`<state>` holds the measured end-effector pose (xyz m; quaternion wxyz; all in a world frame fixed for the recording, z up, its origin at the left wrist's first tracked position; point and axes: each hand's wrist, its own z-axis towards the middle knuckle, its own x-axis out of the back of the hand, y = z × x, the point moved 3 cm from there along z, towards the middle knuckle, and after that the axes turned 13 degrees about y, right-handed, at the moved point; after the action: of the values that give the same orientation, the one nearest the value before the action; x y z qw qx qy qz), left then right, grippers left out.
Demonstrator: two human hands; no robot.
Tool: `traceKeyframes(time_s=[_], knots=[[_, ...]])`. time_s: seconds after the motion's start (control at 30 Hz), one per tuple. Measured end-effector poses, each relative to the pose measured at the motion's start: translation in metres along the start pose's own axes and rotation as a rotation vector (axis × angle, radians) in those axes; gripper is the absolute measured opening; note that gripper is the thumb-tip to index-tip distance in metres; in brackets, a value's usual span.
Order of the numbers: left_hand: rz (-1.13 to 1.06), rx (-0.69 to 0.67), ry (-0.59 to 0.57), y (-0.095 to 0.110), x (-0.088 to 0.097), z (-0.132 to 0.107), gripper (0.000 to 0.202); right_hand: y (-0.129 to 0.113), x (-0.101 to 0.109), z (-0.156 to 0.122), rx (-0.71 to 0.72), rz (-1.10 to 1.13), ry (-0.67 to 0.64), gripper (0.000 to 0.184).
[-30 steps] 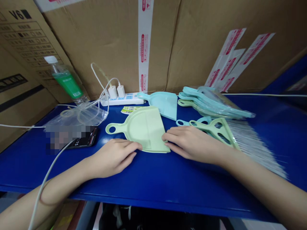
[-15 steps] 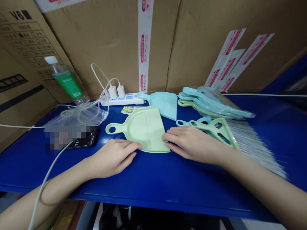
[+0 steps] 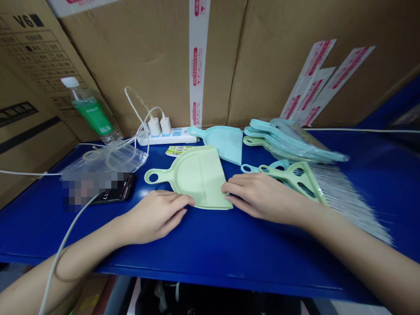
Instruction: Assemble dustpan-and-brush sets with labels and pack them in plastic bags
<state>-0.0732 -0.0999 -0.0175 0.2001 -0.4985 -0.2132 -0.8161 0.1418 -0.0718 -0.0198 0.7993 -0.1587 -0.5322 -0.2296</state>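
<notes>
A pale green dustpan (image 3: 193,177) lies flat on the blue table, its handle with a hole pointing left. At its near rim my left hand (image 3: 159,214) rests low, thumb and fingertips closed on the edge. From the other side my right hand (image 3: 259,197) pinches the straight front lip; those fingertips are partly hidden. Just behind lies a light blue dustpan (image 3: 225,142), its handle reaching the power strip. Beyond my right hand are a green brush head (image 3: 302,175) and a blue one, with pale bristles (image 3: 348,197) spreading right.
Several bagged dustpans (image 3: 288,140) are stacked at the back right. On the left are a bottle (image 3: 93,113), clear plastic bags (image 3: 108,159) and a phone (image 3: 118,190). A power strip (image 3: 180,136) with white chargers stands against the cardboard (image 3: 151,57). One white cable (image 3: 70,232) crosses my left forearm.
Both hands and the green dustpan stay in the same place. Only the last digit on the phone's screen differs, from 6 to 7.
</notes>
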Motion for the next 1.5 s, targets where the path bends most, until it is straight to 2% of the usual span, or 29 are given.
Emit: traceKeyframes(time_s=[1.0,1.2,1.33,1.5], knots=[[0.000,0.007,0.002,-0.0006,-0.0009,0.0002,0.021,-0.0004,0.0020,0.0005,-0.019,-0.019,-0.039,0.019],[-0.004,0.014,-0.007,-0.0012,-0.0010,-0.0003,0.021,0.0042,0.0053,-0.0015,-0.055,-0.093,0.001,0.024],[-0.009,0.009,-0.008,-0.0002,-0.0004,0.0004,0.022,0.0058,0.0029,-0.0020,-0.072,-0.122,0.003,0.036],[-0.013,0.003,-0.004,0.0007,-0.0016,-0.0009,0.019,0.0067,0.0033,-0.0018,-0.072,-0.069,-0.008,0.031]])
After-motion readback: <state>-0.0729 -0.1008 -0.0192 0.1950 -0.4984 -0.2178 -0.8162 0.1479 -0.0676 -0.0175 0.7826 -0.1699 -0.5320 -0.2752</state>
